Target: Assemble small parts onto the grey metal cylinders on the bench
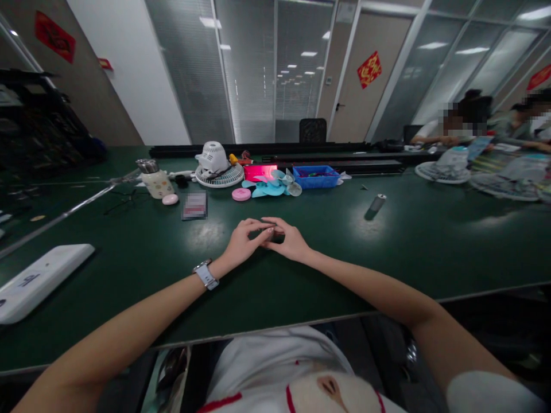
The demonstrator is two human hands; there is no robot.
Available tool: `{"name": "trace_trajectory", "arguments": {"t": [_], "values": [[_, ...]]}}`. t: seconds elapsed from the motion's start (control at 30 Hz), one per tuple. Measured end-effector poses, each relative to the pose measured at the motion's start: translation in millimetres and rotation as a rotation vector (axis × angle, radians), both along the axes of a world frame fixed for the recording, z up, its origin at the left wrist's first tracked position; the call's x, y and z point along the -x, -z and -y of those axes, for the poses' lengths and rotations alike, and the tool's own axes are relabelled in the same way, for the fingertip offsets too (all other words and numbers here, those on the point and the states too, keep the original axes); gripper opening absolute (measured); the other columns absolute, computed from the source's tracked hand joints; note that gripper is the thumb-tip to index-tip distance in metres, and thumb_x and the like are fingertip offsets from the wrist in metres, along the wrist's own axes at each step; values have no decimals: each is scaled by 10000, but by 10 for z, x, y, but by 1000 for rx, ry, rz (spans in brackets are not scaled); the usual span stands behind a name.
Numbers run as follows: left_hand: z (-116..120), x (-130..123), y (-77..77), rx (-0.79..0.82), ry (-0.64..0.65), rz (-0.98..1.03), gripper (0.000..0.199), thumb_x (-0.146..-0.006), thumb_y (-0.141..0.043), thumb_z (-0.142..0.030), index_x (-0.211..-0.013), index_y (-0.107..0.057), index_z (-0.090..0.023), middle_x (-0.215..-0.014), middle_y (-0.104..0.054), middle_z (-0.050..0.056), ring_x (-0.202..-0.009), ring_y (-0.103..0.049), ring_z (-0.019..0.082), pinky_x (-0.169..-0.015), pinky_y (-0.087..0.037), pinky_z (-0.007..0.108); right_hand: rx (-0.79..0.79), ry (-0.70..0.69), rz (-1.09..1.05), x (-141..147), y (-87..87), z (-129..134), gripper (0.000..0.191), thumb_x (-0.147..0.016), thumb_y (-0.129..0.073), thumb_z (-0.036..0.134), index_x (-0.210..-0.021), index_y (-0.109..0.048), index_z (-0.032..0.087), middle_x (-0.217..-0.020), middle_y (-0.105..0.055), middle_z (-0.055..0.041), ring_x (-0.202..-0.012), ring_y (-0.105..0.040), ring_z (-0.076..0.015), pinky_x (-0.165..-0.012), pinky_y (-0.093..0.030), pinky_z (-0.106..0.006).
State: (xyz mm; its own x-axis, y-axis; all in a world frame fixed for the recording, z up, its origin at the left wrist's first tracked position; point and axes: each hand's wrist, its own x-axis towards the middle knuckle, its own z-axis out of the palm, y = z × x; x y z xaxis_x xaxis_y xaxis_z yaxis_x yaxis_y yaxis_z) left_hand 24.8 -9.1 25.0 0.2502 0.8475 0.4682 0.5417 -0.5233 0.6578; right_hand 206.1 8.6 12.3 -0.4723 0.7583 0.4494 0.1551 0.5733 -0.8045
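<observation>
Both of my hands meet at the fingertips over the green table, in front of my body. My left hand, with a watch at its wrist, has its fingers bent toward the right one. My right hand curves in from the other side, its thumb and fingers touching the left fingers. Whether something small sits between the fingertips is too small to tell. A blurred, flat card-like item lies beyond my left hand. On the right, a small metallic cylinder is on the table.
Farther back are a patterned bottle, white fan parts, a pink disc, light blue blades and a blue bin. A white long device lies at left. People sit at the far right near more fan parts.
</observation>
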Motion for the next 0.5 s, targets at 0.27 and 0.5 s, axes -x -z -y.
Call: {"name": "trace_trajectory", "arguments": {"t": [0.27,0.5], "values": [[-125,19,-56,-31,-39,29,245,-875,-618,-428,-892,-783,-247,-959,-716,52,-966,-605,229,-878,-452,385,-33,51,67,-47,45,-31,641,-752,-786,358,-1326,-526,242,-1143,-708,-53,-985,-702,-215,-887,-563,-377],[-200,200,-77,-49,-206,40,224,-840,-655,-410,-879,-789,-236,-912,-745,47,-914,-621,228,-860,-452,380,-3,26,4,-16,66,4,650,-739,-798,333,-1325,-530,245,-1073,-728,-41,-1002,-702,-211,-948,-541,-388]]}}
